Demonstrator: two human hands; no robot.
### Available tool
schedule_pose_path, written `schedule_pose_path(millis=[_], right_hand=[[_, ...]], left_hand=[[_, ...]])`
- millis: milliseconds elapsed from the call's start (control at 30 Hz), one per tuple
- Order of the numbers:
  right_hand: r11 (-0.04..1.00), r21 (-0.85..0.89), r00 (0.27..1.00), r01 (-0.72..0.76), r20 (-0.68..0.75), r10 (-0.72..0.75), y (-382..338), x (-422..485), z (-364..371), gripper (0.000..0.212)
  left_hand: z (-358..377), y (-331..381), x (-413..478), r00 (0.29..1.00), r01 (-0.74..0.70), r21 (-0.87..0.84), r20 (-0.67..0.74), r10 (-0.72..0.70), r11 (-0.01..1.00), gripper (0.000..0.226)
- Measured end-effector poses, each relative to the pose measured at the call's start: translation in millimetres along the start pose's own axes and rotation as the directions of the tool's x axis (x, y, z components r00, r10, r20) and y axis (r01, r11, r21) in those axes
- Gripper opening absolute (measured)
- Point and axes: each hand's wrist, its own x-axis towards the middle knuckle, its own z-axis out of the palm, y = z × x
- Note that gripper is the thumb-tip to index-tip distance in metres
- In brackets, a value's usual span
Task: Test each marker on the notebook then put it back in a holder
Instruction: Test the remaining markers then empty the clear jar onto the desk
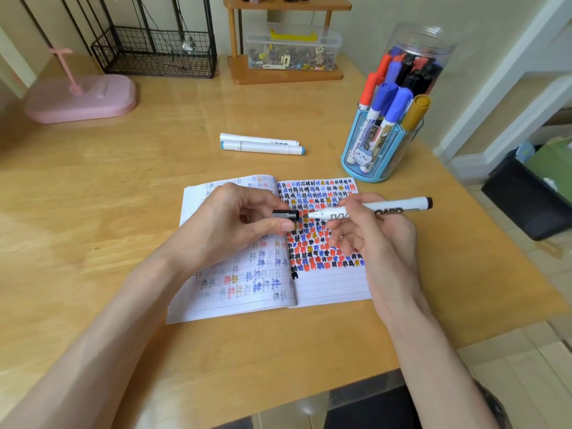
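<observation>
An open lined notebook [328, 286] lies in the middle of the desk, its right page crowded with black, red, blue and gold marks. Above it, my right hand [377, 239] grips a white whiteboard marker [396, 206] with a black end, its tip pointing left. My left hand [235, 221] pinches the marker's black cap [286, 214], a small gap away from the tip. At the right stands a blue holder [371, 156] with several markers in it. Behind it, a clear plastic jar [421, 54] holds more red, blue and black markers.
Two white markers [261, 144] lie side by side on the desk behind the notebook. A pink stand [83, 97], a black wire basket [154, 54] and a wooden shelf with a clear box of small parts [292, 51] line the back. The desk edge drops off on the right.
</observation>
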Motion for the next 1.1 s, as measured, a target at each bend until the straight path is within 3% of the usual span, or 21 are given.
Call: schedule_pose_path(millis=[333, 667, 800, 1000, 1100], right_hand=[[0.995, -0.057, 0.99, 0.085, 0.117, -0.078, 2, -5, 3, 0.01], [0.989, -0.038, 0.986, 0.146, 0.085, -0.143, 6, -4, 2, 0.023], [0.986, -0.057, 0.984, 0.156, 0.093, -0.15, 7, -2, 1, 0.021], [0.993, -0.069, 0.993, 0.093, 0.076, -0.088, 3, -1, 0, 0.028], [0.997, -0.025, 0.994, 0.079, 0.073, -0.077, 2, -1, 1, 0.021]], left_hand=[[7, 5, -1, 0.999, -0.022, -0.027, -0.027, 0.021, 0.999, 0.027], [21, 5, -3, 0.977, -0.1, 0.044, -0.185, 0.106, 0.994, 0.038], [26, 0, -2, 0.973, -0.127, 0.026, -0.19, 0.129, 0.992, 0.041], [27, 4, 0, 0.984, -0.126, -0.022, -0.127, 0.122, 0.992, 0.018], [23, 11, 3, 0.985, -0.108, -0.053, -0.138, 0.1, 0.993, 0.026]])
